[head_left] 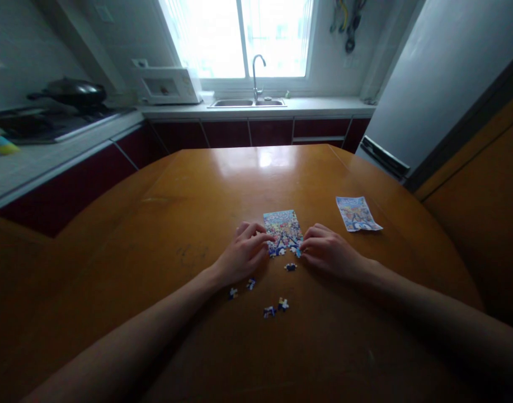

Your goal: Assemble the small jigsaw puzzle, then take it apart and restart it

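While knuckles-up, left hand (244, 252) and right hand (329, 251) astride puzzle (283, 225)

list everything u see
Table: 1, orange, foreground
Puzzle: 1, multicoloured, on table
Loose pieces: 5, multicoloured, nearer than puzzle
Sheet: 1, multicoloured, right of puzzle
Counter: 1, whitish, back and left
Cabinets: several, dark red, under counter
Stove: 1, dark, left counter
Pan: 1, dark, on stove
Blurred item: 1, multicoloured, far left
Microwave: 1, white, back left
Window: 1, white, back
Sink: 1, metallic, below window
Tap: 1, metallic, at sink
Hanging items: several, yellow, dark, upper right
Refrigerator: 1, grey, right
Forearms: 2, bare, foreground
Left grip: 1, bare, puzzle's left edge
Right grip: 1, bare, puzzle's lower right
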Action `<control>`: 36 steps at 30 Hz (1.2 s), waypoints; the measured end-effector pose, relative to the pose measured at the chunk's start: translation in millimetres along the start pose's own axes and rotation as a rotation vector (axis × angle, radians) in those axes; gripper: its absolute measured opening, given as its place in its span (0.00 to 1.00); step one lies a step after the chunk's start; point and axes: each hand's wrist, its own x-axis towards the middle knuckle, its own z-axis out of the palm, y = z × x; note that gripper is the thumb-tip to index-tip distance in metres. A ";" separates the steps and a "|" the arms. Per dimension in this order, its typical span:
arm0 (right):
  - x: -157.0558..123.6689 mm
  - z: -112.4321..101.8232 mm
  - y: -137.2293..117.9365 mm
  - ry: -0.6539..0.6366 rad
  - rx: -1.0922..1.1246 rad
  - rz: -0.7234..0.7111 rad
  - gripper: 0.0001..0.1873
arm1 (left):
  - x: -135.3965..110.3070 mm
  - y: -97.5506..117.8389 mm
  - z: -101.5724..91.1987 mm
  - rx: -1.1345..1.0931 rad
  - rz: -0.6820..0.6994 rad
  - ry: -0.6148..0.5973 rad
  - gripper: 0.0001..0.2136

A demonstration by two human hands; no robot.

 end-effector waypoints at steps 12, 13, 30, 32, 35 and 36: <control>21.1 18.8 4.4 -0.012 -0.022 -0.023 0.06 | -1.3 5.7 -3.4 0.165 0.100 -0.203 0.16; 21.0 18.5 4.4 -0.013 -0.024 -0.022 0.06 | -1.4 5.3 -3.3 0.173 0.101 -0.214 0.16; 17.0 14.3 4.0 -0.067 -0.203 -0.109 0.09 | -0.8 6.1 -5.1 0.190 0.124 -0.274 0.15; 17.0 14.6 3.9 -0.072 -0.209 -0.105 0.09 | -0.8 6.2 -4.7 0.188 0.124 -0.277 0.15; 16.7 15.5 4.2 -0.056 -0.161 -0.088 0.09 | -1.1 5.7 -3.4 0.189 0.115 -0.271 0.14; 16.7 15.9 4.3 -0.051 -0.144 -0.085 0.09 | -1.2 5.4 -3.0 0.189 0.115 -0.270 0.14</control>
